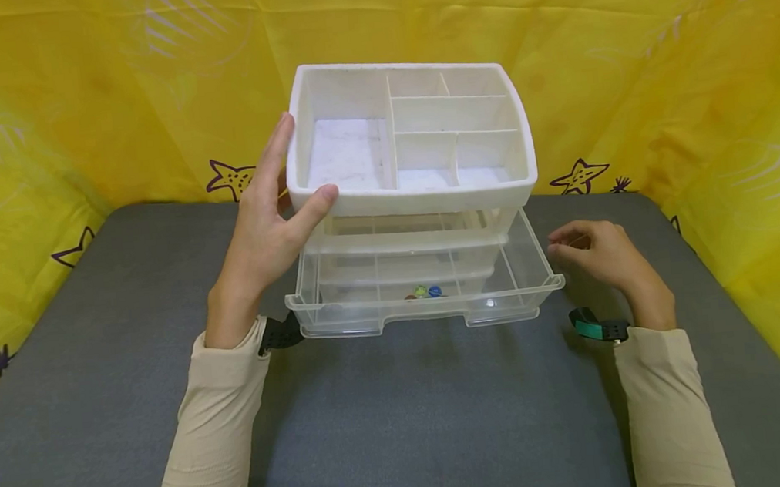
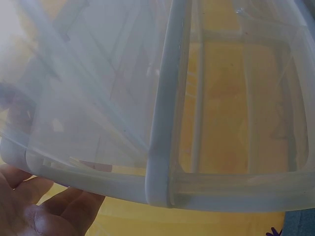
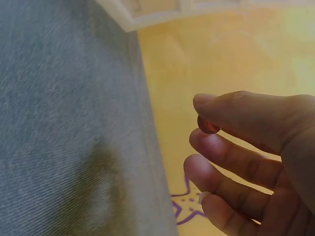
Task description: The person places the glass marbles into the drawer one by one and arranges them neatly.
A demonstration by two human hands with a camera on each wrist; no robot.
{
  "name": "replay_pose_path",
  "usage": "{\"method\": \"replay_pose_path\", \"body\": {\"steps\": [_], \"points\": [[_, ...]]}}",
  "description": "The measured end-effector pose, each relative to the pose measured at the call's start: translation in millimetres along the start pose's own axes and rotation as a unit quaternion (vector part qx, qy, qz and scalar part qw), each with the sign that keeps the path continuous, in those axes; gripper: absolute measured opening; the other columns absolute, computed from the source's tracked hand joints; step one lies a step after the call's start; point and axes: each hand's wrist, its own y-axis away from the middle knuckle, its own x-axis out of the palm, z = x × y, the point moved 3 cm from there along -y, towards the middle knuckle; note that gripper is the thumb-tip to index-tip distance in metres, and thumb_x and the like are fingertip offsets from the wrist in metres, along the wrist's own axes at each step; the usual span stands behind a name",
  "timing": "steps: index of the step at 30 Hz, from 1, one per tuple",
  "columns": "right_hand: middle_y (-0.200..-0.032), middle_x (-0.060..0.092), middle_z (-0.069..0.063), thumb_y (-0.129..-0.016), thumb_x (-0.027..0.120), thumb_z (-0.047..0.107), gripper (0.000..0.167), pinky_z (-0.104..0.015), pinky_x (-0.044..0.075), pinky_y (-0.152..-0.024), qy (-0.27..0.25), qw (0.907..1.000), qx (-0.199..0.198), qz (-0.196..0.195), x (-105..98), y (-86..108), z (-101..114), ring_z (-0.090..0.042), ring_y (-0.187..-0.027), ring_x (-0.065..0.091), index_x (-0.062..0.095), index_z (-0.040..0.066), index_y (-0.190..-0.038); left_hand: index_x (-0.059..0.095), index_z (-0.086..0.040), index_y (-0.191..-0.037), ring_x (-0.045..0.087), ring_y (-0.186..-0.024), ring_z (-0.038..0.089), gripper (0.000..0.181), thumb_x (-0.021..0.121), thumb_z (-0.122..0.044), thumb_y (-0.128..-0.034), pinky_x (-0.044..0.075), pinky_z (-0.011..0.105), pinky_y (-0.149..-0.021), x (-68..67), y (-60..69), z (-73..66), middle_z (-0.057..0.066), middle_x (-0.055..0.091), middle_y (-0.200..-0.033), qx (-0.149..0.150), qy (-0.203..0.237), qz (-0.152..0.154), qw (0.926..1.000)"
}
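Observation:
A white plastic drawer organizer point(image 1: 421, 201) stands at the middle of the table, its top tray divided into compartments. My left hand point(image 1: 265, 208) grips the left side of that top, thumb over the front rim and fingers along the side. In the left wrist view those fingers point(image 2: 78, 211) press against the frame edge. Below, a clear drawer point(image 1: 341, 317) is pulled out, with a blue marble point(image 1: 435, 291), a green one point(image 1: 421, 292) and some reddish ones inside. Right of the drawer, my right hand point(image 1: 603, 256) pinches a small dark red marble point(image 3: 208, 125) between thumb and index finger.
Dark grey cloth covers the table point(image 1: 448, 424). A yellow curtain point(image 1: 625, 60) with purple sea-star drawings hangs behind it and at both sides. The open drawer juts toward me between the two forearms.

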Motion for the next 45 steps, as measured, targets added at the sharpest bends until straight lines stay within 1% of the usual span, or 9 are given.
{"method": "replay_pose_path", "body": {"steps": [7, 11, 15, 19, 25, 28, 41, 43, 45], "points": [[-0.109, 0.072, -0.02, -0.097, 0.064, 0.03, 0.035, -0.03, 0.051, -0.076, 0.012, 0.9994, -0.021, -0.024, -6, 2.3, 10, -0.034, -0.094, 0.067, 0.069, 0.002, -0.117, 0.026, -0.02, -0.158, 0.055, -0.121, 0.022, 0.078, 0.067, -0.01, -0.0915, 0.051, 0.016, -0.091, 0.1, 0.0, -0.2, -0.01, 0.023, -0.164, -0.001, 0.002, 0.0, 1.0], [-0.107, 0.073, -0.02, -0.097, 0.065, 0.028, 0.033, -0.028, 0.05, -0.074, 0.019, 0.9987, -0.03, -0.035, -9, 4.1, 15, -0.032, -0.092, 0.067, 0.07, 0.002, -0.115, 0.027, -0.02, -0.158, 0.055, -0.121, 0.022, 0.078, 0.067, -0.01, -0.0912, 0.051, 0.017, -0.092, 0.4, -0.2, -0.3, -0.01, 0.023, -0.164, -0.002, 0.004, -0.001, 1.0], [-0.106, 0.073, -0.019, -0.097, 0.065, 0.028, 0.032, -0.021, 0.049, -0.072, 0.022, 0.9981, -0.036, -0.045, -12, 6.1, 20, -0.03, -0.09, 0.066, 0.071, 0.002, -0.114, 0.027, -0.02, -0.158, 0.055, -0.121, 0.022, 0.078, 0.067, -0.009, -0.0909, 0.052, 0.017, -0.091, 0.6, -0.5, -0.3, -0.009, 0.023, -0.164, 0.0, 0.005, -0.002, 1.0], [-0.105, 0.073, -0.019, -0.096, 0.066, 0.028, 0.031, -0.014, 0.046, -0.069, 0.022, 0.9971, -0.044, -0.057, -15, 8.3, 26, -0.023, -0.086, 0.066, 0.071, 0.003, -0.113, 0.027, -0.02, -0.158, 0.055, -0.121, 0.023, 0.078, 0.067, -0.009, -0.0909, 0.052, 0.017, -0.091, 0.6, -0.5, -0.2, -0.009, 0.023, -0.165, 0.001, 0.007, -0.003, 1.0], [-0.104, 0.074, -0.017, -0.095, 0.067, 0.027, 0.028, -0.013, 0.046, -0.067, 0.02, 0.9957, -0.049, -0.076, -21, 13.0, 35, 0.0, -0.079, 0.059, 0.072, 0.004, -0.111, 0.027, -0.02, -0.158, 0.055, -0.121, 0.023, 0.078, 0.067, -0.01, -0.0911, 0.052, 0.017, -0.091, 0.3, -0.3, 0.0, -0.009, 0.023, -0.164, 0.001, 0.006, -0.002, 1.0], [-0.103, 0.074, -0.015, -0.095, 0.067, 0.027, 0.027, -0.012, 0.046, -0.067, 0.019, 0.995, -0.053, -0.083, -24, 16.1, 40, 0.007, -0.075, 0.055, 0.072, 0.005, -0.111, 0.027, -0.02, -0.158, 0.055, -0.121, 0.023, 0.079, 0.067, -0.009, -0.091, 0.051, 0.017, -0.091, 0.2, -0.4, 0.2, -0.009, 0.023, -0.164, 0.002, 0.005, -0.002, 1.0], [-0.099, 0.075, -0.014, -0.093, 0.071, 0.021, 0.023, -0.008, 0.045, -0.065, 0.008, 0.9875, -0.096, -0.125, -32, 26.1, 60, 0.013, -0.072, 0.054, 0.074, 0.007, -0.11, 0.027, -0.019, -0.158, 0.056, -0.12, 0.023, 0.079, 0.067, -0.009, -0.0911, 0.051, 0.016, -0.09, 0.3, -0.3, 0.6, -0.008, 0.023, -0.164, 0.003, 0.003, -0.003, 1.0], [-0.098, 0.074, -0.013, -0.092, 0.072, 0.02, 0.022, -0.008, 0.045, -0.065, 0.006, 0.9856, -0.105, -0.132, -33, 27.6, 64, 0.012, -0.072, 0.055, 0.074, 0.007, -0.109, 0.027, -0.019, -0.158, 0.056, -0.12, 0.023, 0.079, 0.067, -0.009, -0.0911, 0.052, 0.016, -0.09, 0.2, -0.3, 0.6, -0.008, 0.023, -0.165, 0.003, 0.003, -0.003, 1.0], [-0.096, 0.074, -0.008, -0.091, 0.073, 0.019, 0.021, -0.008, 0.045, -0.064, 0.0, 0.9839, -0.111, -0.139, -34, 29.1, 67, 0.011, -0.072, 0.056, 0.075, 0.008, -0.108, 0.027, -0.019, -0.158, 0.056, -0.12, 0.023, 0.079, 0.067, -0.009, -0.0911, 0.052, 0.016, -0.09, 0.2, -0.2, 0.6, -0.008, 0.023, -0.165, 0.003, 0.003, -0.003, 1.0]]}}
